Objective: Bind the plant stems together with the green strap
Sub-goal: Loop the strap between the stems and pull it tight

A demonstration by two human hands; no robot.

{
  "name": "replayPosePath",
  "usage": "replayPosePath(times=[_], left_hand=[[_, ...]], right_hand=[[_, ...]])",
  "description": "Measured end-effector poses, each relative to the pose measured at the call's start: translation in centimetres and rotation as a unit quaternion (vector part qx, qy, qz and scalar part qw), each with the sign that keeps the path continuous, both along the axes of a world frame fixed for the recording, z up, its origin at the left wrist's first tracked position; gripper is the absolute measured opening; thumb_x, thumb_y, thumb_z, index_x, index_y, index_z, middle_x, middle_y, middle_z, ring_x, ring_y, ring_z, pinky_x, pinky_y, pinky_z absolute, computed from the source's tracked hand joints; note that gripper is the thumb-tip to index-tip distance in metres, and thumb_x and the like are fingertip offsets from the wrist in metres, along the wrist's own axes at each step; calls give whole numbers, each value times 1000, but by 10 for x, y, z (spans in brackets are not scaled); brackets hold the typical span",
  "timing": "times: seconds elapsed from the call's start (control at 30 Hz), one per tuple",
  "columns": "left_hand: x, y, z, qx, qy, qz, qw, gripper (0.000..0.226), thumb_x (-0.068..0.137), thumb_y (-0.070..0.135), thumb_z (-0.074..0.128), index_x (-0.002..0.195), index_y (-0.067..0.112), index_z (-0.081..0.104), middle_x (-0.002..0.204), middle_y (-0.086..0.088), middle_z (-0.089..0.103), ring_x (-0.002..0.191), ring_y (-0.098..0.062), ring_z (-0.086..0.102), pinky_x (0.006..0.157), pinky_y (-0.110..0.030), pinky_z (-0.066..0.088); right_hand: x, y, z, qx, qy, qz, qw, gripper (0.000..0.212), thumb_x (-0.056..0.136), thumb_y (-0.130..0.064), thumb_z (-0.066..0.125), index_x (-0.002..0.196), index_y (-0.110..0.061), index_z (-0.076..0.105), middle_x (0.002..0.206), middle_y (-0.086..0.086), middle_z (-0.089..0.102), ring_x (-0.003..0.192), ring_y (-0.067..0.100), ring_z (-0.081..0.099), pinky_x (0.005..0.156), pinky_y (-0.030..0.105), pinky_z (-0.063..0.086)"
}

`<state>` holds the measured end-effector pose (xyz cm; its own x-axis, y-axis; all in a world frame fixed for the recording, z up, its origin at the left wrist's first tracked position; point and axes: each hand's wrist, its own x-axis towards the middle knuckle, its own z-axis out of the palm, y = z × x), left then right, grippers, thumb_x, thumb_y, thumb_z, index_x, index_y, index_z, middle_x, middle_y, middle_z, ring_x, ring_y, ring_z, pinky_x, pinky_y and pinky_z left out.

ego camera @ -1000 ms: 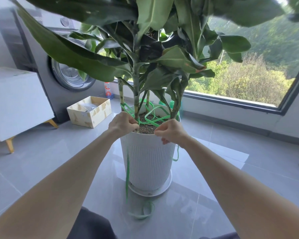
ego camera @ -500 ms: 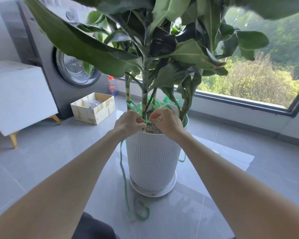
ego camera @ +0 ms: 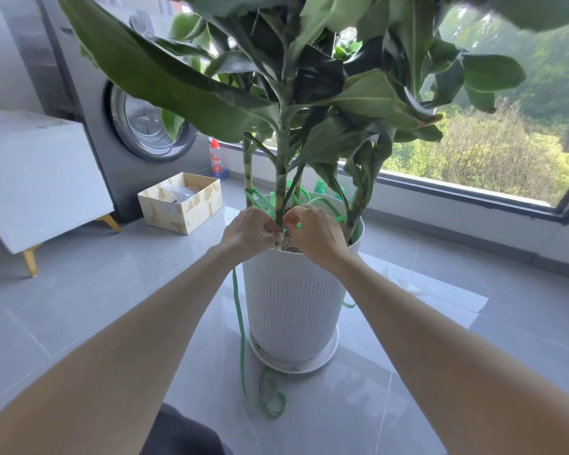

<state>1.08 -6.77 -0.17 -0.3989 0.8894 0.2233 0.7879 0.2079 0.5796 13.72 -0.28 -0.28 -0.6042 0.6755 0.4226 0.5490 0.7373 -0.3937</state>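
The green strap [ego camera: 242, 339], a flat bright band, lies in a loose tangle on the grey floor [ego camera: 79, 290] just in front of the white ribbed pot [ego camera: 293, 307]. From there it climbs the pot's left side and loops among the plant stems [ego camera: 281, 188] above the soil. The left hand [ego camera: 248, 229] and right hand [ego camera: 316, 231] meet at the middle stem's base, fingers curled, each pinching the strap.

Left hand [ego camera: 248, 229] and right hand [ego camera: 316, 233] cover the point where the green strap [ego camera: 240, 323] meets the central stem [ego camera: 281, 188]; its crossing there cannot be told. Upper leaves [ego camera: 309, 14] cut off by top edge. Bottle [ego camera: 215, 159] label illegible. Box [ego camera: 181, 205] contents indistinct.
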Motion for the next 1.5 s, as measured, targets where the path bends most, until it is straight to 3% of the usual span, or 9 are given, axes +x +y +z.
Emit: replayPosePath(times=[0.17, 0.53, 0.77, 1.0, 1.17, 1.33, 1.43, 1.5], left_hand=[[1, -1, 0, 3, 1, 0, 1000, 8, 81, 21, 70, 80, 19, 78, 80, 4, 73, 82, -16, 65, 75, -37, 55], [6, -11, 1, 22, -3, 18, 1000, 10, 80, 18, 69, 82, 16, 78, 79, 0, 73, 79, -19, 66, 78, -39, 55], [10, -17, 1, 64, 46, 36, 996, 10, 82, 14, 68, 87, 11, 76, 89, -5, 71, 84, -23, 64, 77, -33, 51], [4, -16, -10, 123, -51, 21, 991, 11, 78, 9, 75, 87, 4, 75, 89, -8, 73, 84, -21, 68, 87, -38, 53], [2, -16, -10, 139, -79, 8, 987, 9, 77, -1, 73, 85, 0, 72, 90, -11, 71, 81, -19, 67, 83, -30, 55], [-2, -15, -13, 136, -64, 2, 989, 15, 76, -12, 67, 85, -1, 70, 83, -6, 67, 70, -5, 60, 66, -3, 46], [-3, -13, -14, 145, -72, 12, 987, 13, 77, -10, 67, 85, 0, 70, 81, -4, 66, 69, -1, 58, 63, -2, 44], [-3, -11, -15, 152, -94, 25, 984, 9, 79, -3, 70, 86, 2, 71, 83, -5, 67, 72, -6, 59, 67, -9, 46]], right_hand=[[1, -2, 0, 23, -8, -10, 1000, 23, 96, -24, 49, 105, -16, 68, 103, -1, 65, 90, 22, 61, 70, 32, 46], [-4, -5, -1, 40, -28, -14, 999, 24, 98, -22, 44, 107, -11, 63, 107, 3, 61, 95, 23, 58, 70, 31, 40], [-5, -7, -3, 58, -24, -17, 998, 24, 99, -22, 42, 106, -9, 61, 105, 4, 60, 94, 23, 56, 67, 30, 37], [-4, -8, -3, 55, -23, -17, 998, 25, 99, -22, 41, 106, -8, 61, 105, 5, 61, 95, 24, 56, 72, 34, 44], [-6, -8, -4, 57, -19, -21, 998, 25, 99, -23, 41, 104, -7, 61, 104, 5, 61, 94, 24, 56, 70, 32, 42], [-6, -9, -7, 65, -19, -26, 997, 24, 99, -22, 41, 105, -8, 59, 105, 4, 60, 97, 22, 54, 69, 30, 38], [-6, -9, -9, 68, -17, -28, 997, 24, 99, -22, 40, 105, -9, 59, 107, 3, 60, 100, 21, 53, 70, 31, 40], [-6, -9, -11, 67, -14, -29, 997, 23, 99, -22, 40, 105, -9, 59, 107, 3, 60, 101, 21, 53, 70, 32, 40]])
